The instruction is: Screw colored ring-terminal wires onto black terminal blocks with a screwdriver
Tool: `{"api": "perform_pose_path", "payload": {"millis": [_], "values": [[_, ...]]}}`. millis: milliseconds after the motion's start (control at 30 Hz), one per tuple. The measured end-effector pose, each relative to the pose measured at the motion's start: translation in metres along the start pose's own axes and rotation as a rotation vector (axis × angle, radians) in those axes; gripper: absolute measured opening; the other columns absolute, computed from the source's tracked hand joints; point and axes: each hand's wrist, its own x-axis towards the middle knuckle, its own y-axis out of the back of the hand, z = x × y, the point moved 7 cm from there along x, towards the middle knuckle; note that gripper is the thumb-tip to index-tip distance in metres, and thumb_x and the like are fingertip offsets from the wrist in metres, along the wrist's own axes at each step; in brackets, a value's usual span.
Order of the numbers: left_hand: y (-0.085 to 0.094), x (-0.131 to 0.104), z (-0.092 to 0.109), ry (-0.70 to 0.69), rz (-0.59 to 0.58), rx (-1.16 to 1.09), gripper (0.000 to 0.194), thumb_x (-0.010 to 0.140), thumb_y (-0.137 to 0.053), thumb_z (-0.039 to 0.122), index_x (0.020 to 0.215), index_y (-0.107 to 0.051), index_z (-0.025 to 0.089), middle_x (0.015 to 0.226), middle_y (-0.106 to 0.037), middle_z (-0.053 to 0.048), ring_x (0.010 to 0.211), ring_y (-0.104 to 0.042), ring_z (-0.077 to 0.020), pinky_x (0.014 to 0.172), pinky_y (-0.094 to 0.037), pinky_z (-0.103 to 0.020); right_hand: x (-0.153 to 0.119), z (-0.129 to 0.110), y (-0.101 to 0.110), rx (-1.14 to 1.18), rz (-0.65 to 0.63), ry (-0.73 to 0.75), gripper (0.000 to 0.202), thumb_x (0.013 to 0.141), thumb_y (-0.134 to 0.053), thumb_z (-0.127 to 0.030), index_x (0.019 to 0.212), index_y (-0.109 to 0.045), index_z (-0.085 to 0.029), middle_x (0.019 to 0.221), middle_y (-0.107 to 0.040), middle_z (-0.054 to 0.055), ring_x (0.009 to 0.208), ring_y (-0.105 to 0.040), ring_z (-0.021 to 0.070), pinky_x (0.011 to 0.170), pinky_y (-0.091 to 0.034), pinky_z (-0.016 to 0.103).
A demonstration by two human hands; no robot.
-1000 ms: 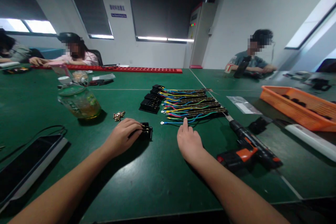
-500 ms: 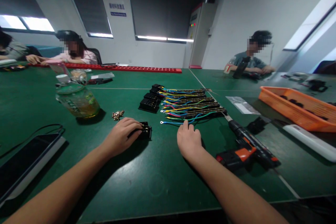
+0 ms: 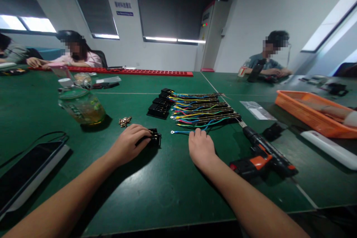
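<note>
Item, centre: small black block with metal contacts (image 3: 156, 139), flat on the green tabletop (image 3: 156, 197); the landmark for all below.

Item: your left hand (image 3: 129, 139), fingers and thumb partly closed about the block's left end, holding it against the table.

Item: your right hand (image 3: 202, 148), right of the block, fingers curled down at a thin blue wire with a ring end (image 3: 182, 132); whether they pinch it, you cannot tell from here.

Change noted: the forefinger, stretched out a second ago, is now drawn back and bent, and the wire's ring end lies slightly nearer you. The wire stands a little more apart from its neighbours, so it seems easier to pick out singly.

Item, beyond the block: a stepped row of black rectangular housings (image 3: 158, 111), joined on their right by black strips with blue, yellow, red and green wires (image 3: 209, 109).

Item, left of the block: a small heap of brass-coloured screws (image 3: 125, 121); farther left, a clear glass jar of amber liquid (image 3: 83, 109).

Item, far right of the block: a black-and-orange power driver (image 3: 259, 152); beyond it, a flat clear plastic bag (image 3: 256, 110) and an orange plastic basket (image 3: 304, 116). A pale, blurred shape, probably a co-worker's forearm (image 3: 325, 109), now shows at the basket.
</note>
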Motion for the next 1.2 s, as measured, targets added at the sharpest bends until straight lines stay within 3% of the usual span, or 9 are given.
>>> {"api": "perform_pose_path", "payload": {"millis": [200, 367, 533, 867, 1200], "values": [[0.001, 0.002, 0.001, -0.007, 0.005, 0.004, 0.017, 0.102, -0.058, 0.030, 0.104, -0.072, 0.021, 0.103, -0.075, -0.007, 0.099, -0.067, -0.0244, 0.089, -0.054, -0.041, -0.002, 0.000, 0.000, 0.014, 0.014, 0.008, 0.035, 0.100, -0.033, -0.009, 0.116, -0.064, -0.008, 0.119, -0.063, 0.023, 0.110, -0.061, 0.0295, 0.087, -0.050, 0.038], [0.002, 0.003, 0.003, -0.032, 0.015, 0.008, 0.015, 0.102, -0.059, 0.029, 0.105, -0.071, 0.020, 0.102, -0.075, -0.007, 0.098, -0.066, -0.0239, 0.088, -0.054, -0.039, -0.002, 0.002, -0.001, 0.022, 0.043, 0.020, 0.026, 0.101, -0.044, -0.018, 0.120, -0.060, -0.011, 0.118, -0.063, 0.022, 0.109, -0.060, 0.0307, 0.088, -0.051, 0.041], [0.003, 0.004, 0.006, -0.045, 0.020, 0.004, 0.014, 0.102, -0.060, 0.027, 0.105, -0.071, 0.020, 0.102, -0.075, -0.006, 0.098, -0.066, -0.0236, 0.088, -0.053, -0.038, -0.003, 0.005, -0.001, 0.018, 0.053, 0.025, 0.036, 0.102, -0.045, -0.019, 0.136, -0.053, -0.011, 0.118, -0.064, 0.020, 0.108, -0.062, 0.0300, 0.087, -0.054, 0.041], [0.002, 0.004, 0.006, -0.069, 0.012, 0.033, 0.013, 0.102, -0.059, 0.026, 0.105, -0.069, 0.019, 0.102, -0.074, -0.006, 0.097, -0.065, -0.0229, 0.088, -0.052, -0.037, -0.012, 0.004, 0.007, -0.004, -0.012, 0.026, 0.047, 0.103, -0.032, -0.010, 0.148, -0.048, -0.006, 0.117, -0.068, 0.023, 0.108, -0.067, 0.0278, 0.084, -0.059, 0.035], [0.000, 0.003, 0.004, -0.045, -0.006, 0.026, 0.013, 0.103, -0.059, 0.027, 0.106, -0.069, 0.019, 0.103, -0.074, -0.007, 0.100, -0.064, -0.0237, 0.089, -0.052, -0.038, -0.025, -0.001, 0.016, 0.031, -0.068, 0.075, 0.033, 0.103, -0.042, -0.015, 0.127, -0.064, -0.012, 0.106, -0.075, 0.018, 0.099, -0.074, 0.0289, 0.075, -0.063, 0.037]]}}
